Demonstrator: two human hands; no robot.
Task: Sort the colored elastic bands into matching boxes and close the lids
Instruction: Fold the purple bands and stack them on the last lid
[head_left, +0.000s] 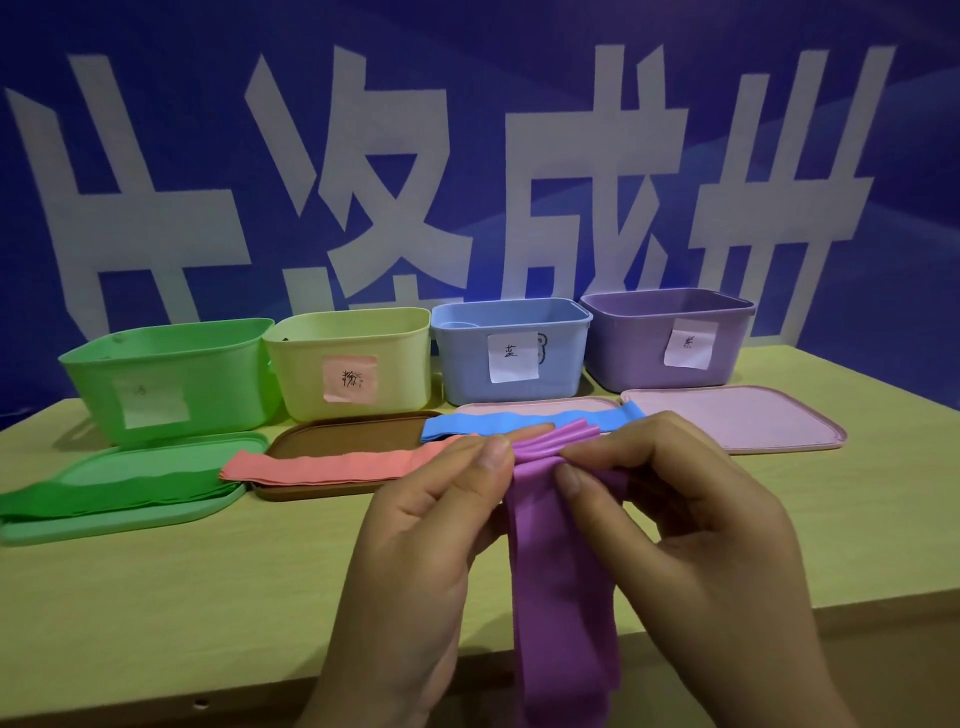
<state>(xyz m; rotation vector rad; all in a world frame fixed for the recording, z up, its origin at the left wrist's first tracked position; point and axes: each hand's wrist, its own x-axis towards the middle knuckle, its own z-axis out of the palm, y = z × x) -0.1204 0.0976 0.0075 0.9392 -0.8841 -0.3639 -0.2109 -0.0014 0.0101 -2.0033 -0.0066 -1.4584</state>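
four open boxes (509, 343), four lids (737, 415), four elastic bands (561, 571), two hands (571, 545)

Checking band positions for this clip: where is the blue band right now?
In the head view the blue band lies flat right of centre, in front of the blue box, draped over a pink lid, just beyond the fingers holding the purple band.

Wooden table (156, 597), four open boxes (509, 348), four lids (737, 415)
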